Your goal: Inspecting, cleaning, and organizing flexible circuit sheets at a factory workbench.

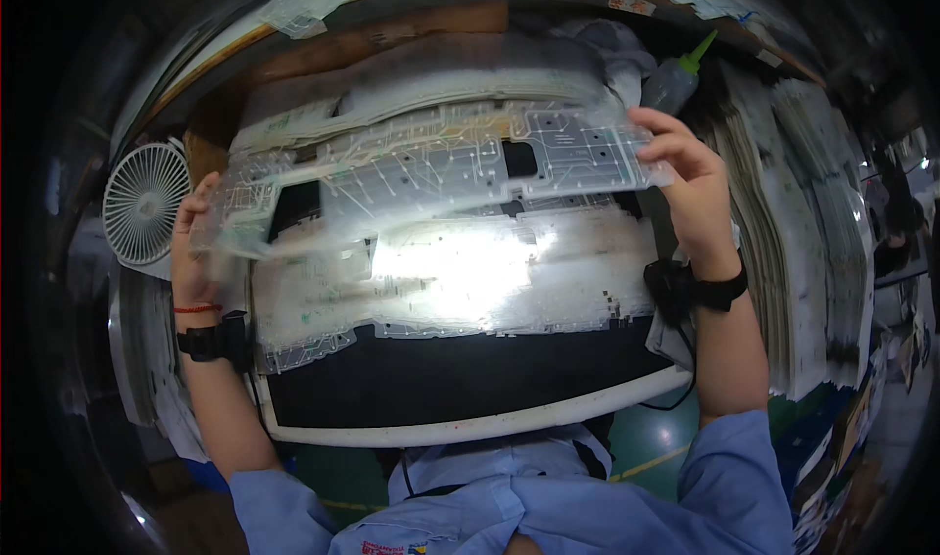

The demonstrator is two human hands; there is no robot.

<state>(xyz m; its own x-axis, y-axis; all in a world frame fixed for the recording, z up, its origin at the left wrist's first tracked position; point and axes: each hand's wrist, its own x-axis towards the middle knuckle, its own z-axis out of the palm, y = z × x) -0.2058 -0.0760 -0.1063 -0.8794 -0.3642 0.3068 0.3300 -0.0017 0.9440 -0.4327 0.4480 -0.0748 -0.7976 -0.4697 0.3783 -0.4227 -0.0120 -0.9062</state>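
Note:
A clear circuit membrane sheet (411,178), printed with pale traces and pierced by cut-outs, is raised and slightly tilted between my two hands. At its left end my left hand (198,237) is closed on the edge, the fingers partly blurred. My right hand (690,173) pinches the opposite end between thumb and fingers. Below it, more membrane sheets (313,296) lie on a black work surface (470,379), with strong glare across their middle. Behind the raised sheet is another pile of membrane sheets (431,93), partly covered by a blurred translucent layer.
A small white fan (147,203) stands at the left. A squeeze bottle (671,85) with a green nozzle lies at the back right, near a grey cloth (617,56). Tall sheet stacks (769,222) line the right side. The work surface ends in a white front rim (470,430).

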